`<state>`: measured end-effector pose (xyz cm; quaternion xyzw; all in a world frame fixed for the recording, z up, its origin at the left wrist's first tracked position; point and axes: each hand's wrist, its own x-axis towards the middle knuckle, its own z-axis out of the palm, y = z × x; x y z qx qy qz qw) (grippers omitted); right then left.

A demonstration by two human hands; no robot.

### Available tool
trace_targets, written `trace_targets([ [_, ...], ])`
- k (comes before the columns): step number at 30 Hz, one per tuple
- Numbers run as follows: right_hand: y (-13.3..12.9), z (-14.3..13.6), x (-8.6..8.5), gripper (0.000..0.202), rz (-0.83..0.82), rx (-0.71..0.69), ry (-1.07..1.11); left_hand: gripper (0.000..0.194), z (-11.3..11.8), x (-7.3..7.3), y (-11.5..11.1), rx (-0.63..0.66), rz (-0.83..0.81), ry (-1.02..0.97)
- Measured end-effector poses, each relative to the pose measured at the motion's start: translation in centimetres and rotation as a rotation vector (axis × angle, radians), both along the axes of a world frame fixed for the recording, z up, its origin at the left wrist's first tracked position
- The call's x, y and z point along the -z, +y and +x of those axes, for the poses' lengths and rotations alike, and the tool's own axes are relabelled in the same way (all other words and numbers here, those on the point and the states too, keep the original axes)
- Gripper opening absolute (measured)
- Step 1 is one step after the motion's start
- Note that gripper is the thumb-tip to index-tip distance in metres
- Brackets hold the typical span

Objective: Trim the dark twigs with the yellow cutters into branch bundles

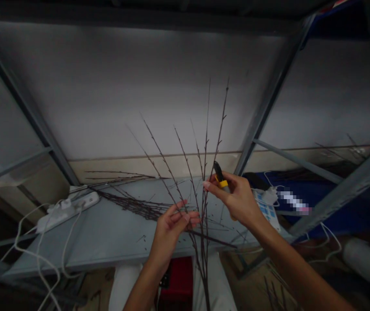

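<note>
A tall, bare, dark branch (207, 268) stands upright in front of me. It forks into several thin twigs with small buds. My left hand (175, 222) pinches one of its left-hand twigs between thumb and fingers. My right hand (237, 194) is wrapped round a small hand tool (223, 183) with a black tip and a yellow-and-grey body; its exact kind is hard to tell. The right thumb and fingertips also meet at the right-hand twigs. Behind my left hand, a bundle of dark twigs (129, 204) lies on the grey shelf (107, 246).
A white power strip (68, 211) with plugs and cables lies at the shelf's left end. Grey metal posts (274, 93) frame the shelf. Another plug (269, 196) with cables is at the right. Below the shelf is a red object (177, 285) between my legs.
</note>
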<state>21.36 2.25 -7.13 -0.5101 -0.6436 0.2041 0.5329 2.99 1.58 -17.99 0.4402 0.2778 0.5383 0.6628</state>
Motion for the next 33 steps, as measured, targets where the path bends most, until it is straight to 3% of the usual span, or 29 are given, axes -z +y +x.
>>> trace_targets([
  [3, -0.1, 0.1, 0.0, 0.029, -0.009, 0.025, 0.0, 0.032, -0.4, 0.2, -0.3, 0.048, -0.005, 0.02],
  [6, -0.3, 0.2, 0.2, 0.032, -0.024, 0.04, -0.001, 0.027, -0.6, 0.4, -0.7, 0.061, -0.016, 0.026],
  [16, -0.5, 0.8, 1.0, 0.031, -0.016, 0.035, -0.045, 0.027, -0.1, 0.2, -0.5, 0.087, -0.052, -0.007],
  [23, -1.2, 1.4, 1.2, 0.03, -0.023, 0.063, -0.034, 0.027, 0.4, 0.9, -0.4, 0.108, -0.105, -0.047],
  [33, -1.9, 2.5, 2.4, 0.029, -0.041, 0.092, -0.053, 0.031, 0.4, 0.7, -1.1, 0.196, -0.065, 0.124],
])
